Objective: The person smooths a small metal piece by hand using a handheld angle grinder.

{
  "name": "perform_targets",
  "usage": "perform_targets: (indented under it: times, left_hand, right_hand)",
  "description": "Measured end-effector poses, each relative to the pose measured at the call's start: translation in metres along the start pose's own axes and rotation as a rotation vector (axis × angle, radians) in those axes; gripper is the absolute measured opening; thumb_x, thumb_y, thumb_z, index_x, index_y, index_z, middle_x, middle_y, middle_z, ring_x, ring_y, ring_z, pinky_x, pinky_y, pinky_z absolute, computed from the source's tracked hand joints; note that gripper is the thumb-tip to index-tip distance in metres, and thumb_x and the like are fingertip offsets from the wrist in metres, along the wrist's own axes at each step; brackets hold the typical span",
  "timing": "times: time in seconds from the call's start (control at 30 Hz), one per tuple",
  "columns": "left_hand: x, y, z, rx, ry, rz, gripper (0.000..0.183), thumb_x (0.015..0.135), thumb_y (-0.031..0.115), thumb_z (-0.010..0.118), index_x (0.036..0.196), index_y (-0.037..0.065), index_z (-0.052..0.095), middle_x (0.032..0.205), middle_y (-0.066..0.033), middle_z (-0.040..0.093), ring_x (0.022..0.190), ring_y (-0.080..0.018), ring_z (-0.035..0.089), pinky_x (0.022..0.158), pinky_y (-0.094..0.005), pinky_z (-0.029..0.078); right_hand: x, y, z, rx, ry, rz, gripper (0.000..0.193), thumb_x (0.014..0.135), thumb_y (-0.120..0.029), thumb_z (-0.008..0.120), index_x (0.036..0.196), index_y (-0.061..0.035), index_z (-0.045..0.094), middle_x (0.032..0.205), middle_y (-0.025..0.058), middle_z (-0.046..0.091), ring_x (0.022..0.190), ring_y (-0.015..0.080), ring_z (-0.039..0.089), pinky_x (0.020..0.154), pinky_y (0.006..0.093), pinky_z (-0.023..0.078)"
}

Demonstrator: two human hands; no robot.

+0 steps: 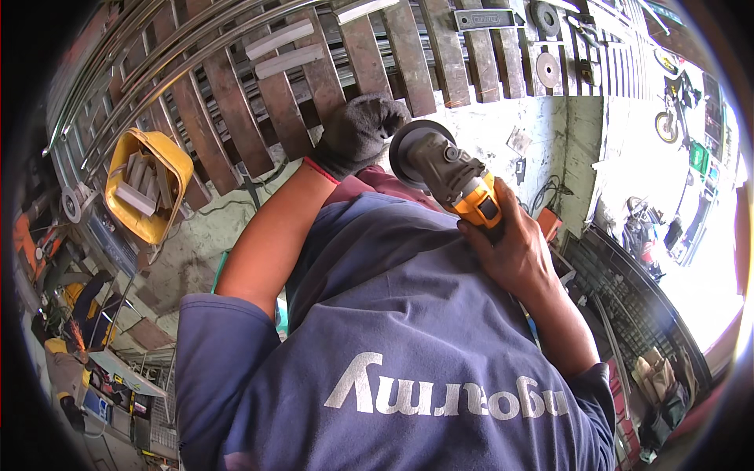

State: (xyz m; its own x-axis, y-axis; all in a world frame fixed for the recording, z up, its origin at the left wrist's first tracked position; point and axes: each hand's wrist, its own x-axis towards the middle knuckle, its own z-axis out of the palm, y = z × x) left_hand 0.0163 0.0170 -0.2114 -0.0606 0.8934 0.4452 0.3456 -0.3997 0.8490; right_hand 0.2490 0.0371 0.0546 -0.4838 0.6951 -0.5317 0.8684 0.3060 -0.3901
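Observation:
My bare right hand is wrapped round the body of a yellow and black angle grinder. The grinder's dark round disc points toward my left hand and sits just right of it. On my left hand is a dark work glove with a red cuff. Its fingers are curled closed at the near edge of a slatted metal bench; whatever they may hold is hidden. Several short grey metal pieces lie on the slats beyond that hand.
A yellow cut-open container of short metal pieces stands left of my forearm. Long metal rods run across the bench's far left. Loose discs lie at the far right. Sparks fly near another person at lower left.

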Motion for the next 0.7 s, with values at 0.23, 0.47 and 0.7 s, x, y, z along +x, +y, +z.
perform_targets:
  times: [0.23, 0.47, 0.7]
  left_hand:
    - [0.006, 0.011, -0.002, -0.021, 0.078, -0.002, 0.017, 0.085, -0.003, 0.069, 0.099, 0.008, 0.068, 0.091, -0.0115, 0.067, 0.087, -0.0356, 0.068, 0.078, -0.0423, 0.056]
    - [0.004, 0.004, -0.002, -0.048, 0.041, 0.002, 0.017, 0.086, -0.002, 0.071, 0.1, 0.008, 0.07, 0.091, -0.0116, 0.068, 0.086, -0.0353, 0.068, 0.077, -0.042, 0.056]
    - [0.004, 0.004, 0.0, -0.023, 0.074, 0.017, 0.016, 0.087, -0.002, 0.07, 0.099, 0.008, 0.069, 0.092, -0.0121, 0.069, 0.088, -0.0366, 0.068, 0.079, -0.0424, 0.057]
  right_hand:
    - [-0.009, 0.007, -0.005, -0.002, 0.019, 0.022, 0.073, 0.096, -0.027, 0.079, 0.153, -0.0027, 0.041, 0.112, 0.0312, 0.072, 0.098, 0.0498, 0.074, 0.082, 0.0533, 0.06]
    - [-0.006, 0.005, -0.008, 0.021, 0.038, 0.023, 0.072, 0.096, -0.025, 0.08, 0.153, -0.0048, 0.041, 0.112, 0.03, 0.072, 0.098, 0.0484, 0.075, 0.081, 0.0527, 0.06]
    - [0.001, 0.002, -0.005, 0.027, -0.006, 0.021, 0.072, 0.097, -0.028, 0.079, 0.153, -0.0053, 0.041, 0.11, 0.0299, 0.073, 0.095, 0.0491, 0.075, 0.08, 0.0531, 0.06]
